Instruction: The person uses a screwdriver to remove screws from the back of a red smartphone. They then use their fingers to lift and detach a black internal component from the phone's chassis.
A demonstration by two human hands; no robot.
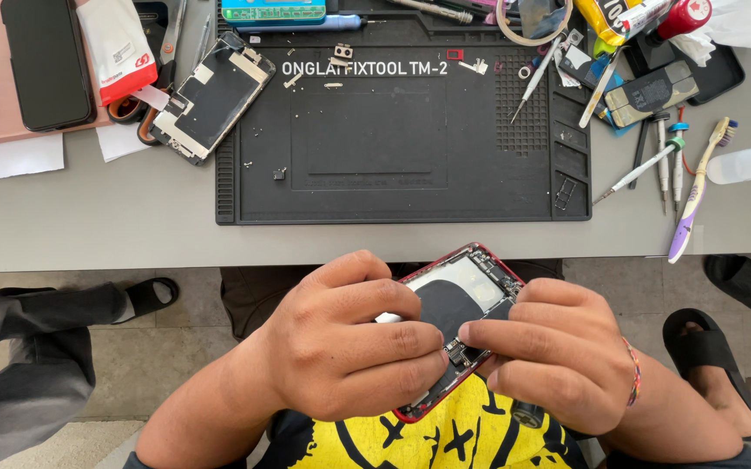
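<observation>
Both hands [449, 343] grip opened red phone [462, 300], maybe pinching connector.

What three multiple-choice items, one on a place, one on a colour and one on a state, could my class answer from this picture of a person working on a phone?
1. Where is the opened phone held?
A. On the black mat
B. Over the lap, in front of the table edge
C. On the pink pad

2. What colour is the phone's frame?
A. Red
B. Blue
C. Green

3. How do the hands stand?
A. Both on the phone
B. Only the left on it
C. Both flat on the table

Answers:
1 B: the phone sits below the grey table edge, clear of the black mat.
2 A: a red rim runs round the open back.
3 A: the left hand and right hand both have a grip on the phone, fingertips meeting over its inner parts.
</observation>
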